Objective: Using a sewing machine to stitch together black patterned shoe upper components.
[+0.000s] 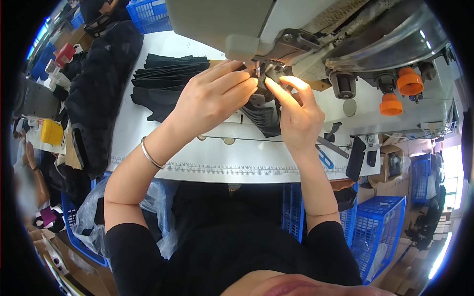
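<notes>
Both my hands are at the needle area of a sewing machine (258, 69). My left hand (212, 93), a metal bangle on its wrist, has its fingers closed together at the left of the needle, on the edge of a black fabric piece (264, 117). From the right, my right hand (300, 116) reaches in with bent fingers and grips the same cloth by the presser foot. The fingertips partly hide the cloth there, and its folded end hangs down between the hands. Left of my left hand, a fanned stack of black fabric pieces (170, 74) lies on the white table.
A ruler strip (217, 168) runs along the table's front edge. Blue-handled scissors (325, 157) and a black phone-like object (355, 159) lie at the right. Orange knobs (410, 81) hang under the machine. Dark cloth (101, 84) is heaped leftward; blue crates (380, 232) stand below right.
</notes>
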Demonstrator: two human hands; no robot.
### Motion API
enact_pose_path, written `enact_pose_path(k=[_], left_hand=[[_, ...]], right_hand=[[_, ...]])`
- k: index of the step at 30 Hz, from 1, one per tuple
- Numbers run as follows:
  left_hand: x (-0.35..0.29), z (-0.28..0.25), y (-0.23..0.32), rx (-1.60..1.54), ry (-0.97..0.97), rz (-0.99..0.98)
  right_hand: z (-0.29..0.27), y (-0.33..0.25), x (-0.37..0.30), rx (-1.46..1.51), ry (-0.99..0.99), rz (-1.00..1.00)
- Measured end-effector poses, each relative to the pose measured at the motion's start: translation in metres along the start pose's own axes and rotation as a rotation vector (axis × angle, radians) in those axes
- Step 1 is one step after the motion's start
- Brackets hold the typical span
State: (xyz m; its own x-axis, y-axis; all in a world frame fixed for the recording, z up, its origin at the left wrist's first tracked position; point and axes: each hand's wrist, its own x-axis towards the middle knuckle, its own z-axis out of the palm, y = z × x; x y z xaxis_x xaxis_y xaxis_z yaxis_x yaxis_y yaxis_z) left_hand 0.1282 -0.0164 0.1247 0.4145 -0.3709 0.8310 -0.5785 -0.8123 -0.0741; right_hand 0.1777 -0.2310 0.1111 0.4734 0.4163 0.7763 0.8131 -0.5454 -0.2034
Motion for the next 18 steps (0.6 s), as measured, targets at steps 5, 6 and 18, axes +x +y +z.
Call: enact_pose_path(k=[5,6,18], left_hand=[[0.001,0.002,-0.003,-0.006,0.029,-0.022],[0.002,0.002,-0.002,-0.017,0.034,-0.026],[0.002,0.010,0.001,0.029,0.079,-0.043]], right_hand=[[0.003,0.006,0.005,-0.056,0.043,-0.071],[0.002,0.008,0.005,-0.056,0.046,-0.070],[-0.005,0.009,0.010,-0.094,-0.049,-0.032]])
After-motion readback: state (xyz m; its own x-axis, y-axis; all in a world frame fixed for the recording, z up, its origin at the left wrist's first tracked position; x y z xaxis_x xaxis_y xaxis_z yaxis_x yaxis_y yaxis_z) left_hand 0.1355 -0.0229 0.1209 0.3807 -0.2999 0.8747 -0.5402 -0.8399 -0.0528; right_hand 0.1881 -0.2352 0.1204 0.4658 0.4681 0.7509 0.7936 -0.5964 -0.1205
